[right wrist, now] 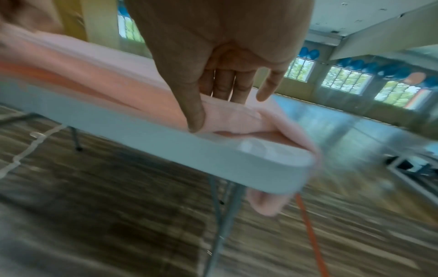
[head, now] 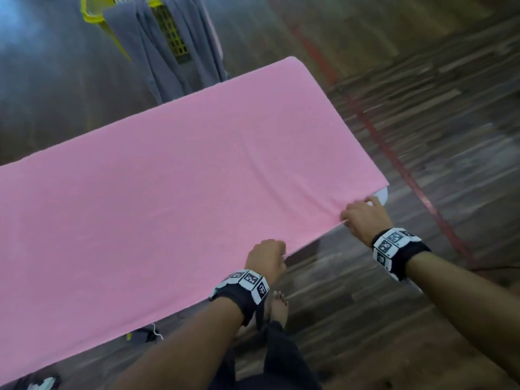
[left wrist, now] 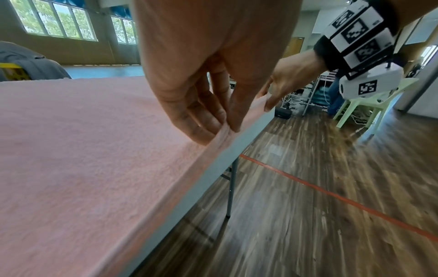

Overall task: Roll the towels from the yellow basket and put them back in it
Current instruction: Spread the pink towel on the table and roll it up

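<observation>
A pink towel [head: 174,175] lies spread flat over the whole table. My left hand [head: 266,258] pinches the towel's near edge [left wrist: 222,135] between thumb and fingers at the table's front rim. My right hand [head: 364,218] pinches the same edge [right wrist: 227,120] close to the table's right corner, where the cloth bunches and hangs over the end. The yellow basket [head: 166,29] stands beyond the table's far side, with grey towels [head: 180,52] draped over its rim.
The grey table edge [left wrist: 208,174] and folding legs [left wrist: 231,187] show under the towel. A red line [head: 394,153] crosses the wood floor on the right. A pale green chair [left wrist: 369,101] and clutter stand further off. My bare foot [head: 278,305] is by the table.
</observation>
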`<state>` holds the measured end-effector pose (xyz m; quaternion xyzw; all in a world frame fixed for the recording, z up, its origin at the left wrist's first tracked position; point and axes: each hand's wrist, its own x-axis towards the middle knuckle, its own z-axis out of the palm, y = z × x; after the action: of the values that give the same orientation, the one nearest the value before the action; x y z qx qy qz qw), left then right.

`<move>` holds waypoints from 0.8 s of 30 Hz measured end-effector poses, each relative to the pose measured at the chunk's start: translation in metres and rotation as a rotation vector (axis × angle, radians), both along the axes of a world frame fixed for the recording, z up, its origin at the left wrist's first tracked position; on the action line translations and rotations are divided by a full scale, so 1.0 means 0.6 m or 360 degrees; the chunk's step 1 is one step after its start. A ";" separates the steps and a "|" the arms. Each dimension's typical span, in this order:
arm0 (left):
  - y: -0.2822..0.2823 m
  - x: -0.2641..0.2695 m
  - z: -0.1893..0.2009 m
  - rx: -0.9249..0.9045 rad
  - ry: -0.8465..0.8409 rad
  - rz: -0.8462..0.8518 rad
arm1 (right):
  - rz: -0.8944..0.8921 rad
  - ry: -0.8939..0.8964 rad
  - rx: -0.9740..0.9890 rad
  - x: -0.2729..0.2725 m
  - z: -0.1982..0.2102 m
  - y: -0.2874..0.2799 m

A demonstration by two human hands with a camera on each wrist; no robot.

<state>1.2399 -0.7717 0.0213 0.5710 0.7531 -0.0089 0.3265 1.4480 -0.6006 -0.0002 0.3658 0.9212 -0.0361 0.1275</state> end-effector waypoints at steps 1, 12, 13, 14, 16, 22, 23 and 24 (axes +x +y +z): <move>-0.002 -0.002 -0.001 0.0006 0.0004 -0.0001 | -0.0043 -0.0021 0.0053 0.025 -0.001 0.024; -0.005 0.033 0.022 0.0068 0.0180 -0.0136 | -0.0720 0.0237 0.0157 0.119 0.004 0.055; -0.005 0.034 0.024 0.0070 0.0191 -0.0133 | -0.0802 0.0317 0.0161 0.119 0.002 0.053; -0.006 0.035 0.026 0.0072 0.0194 -0.0129 | -0.0878 0.0396 0.0145 0.122 -0.001 0.050; -0.009 0.037 0.028 0.0055 0.0204 -0.0131 | -0.0986 0.0534 0.0083 0.129 -0.008 0.041; -0.023 0.043 0.019 0.0029 0.0164 -0.0174 | -0.1217 0.0566 0.0018 0.134 -0.003 0.008; -0.024 0.043 0.014 0.0029 0.0108 -0.0172 | -0.1250 0.0538 0.0023 0.132 -0.004 0.006; -0.028 0.042 0.009 0.0025 0.0031 -0.0183 | -0.1283 0.0464 0.0028 0.129 -0.005 0.002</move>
<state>1.2651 -0.7883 0.0264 0.6157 0.7223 -0.0273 0.3136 1.5255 -0.5991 -0.0034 0.6887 0.7133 -0.1265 -0.0314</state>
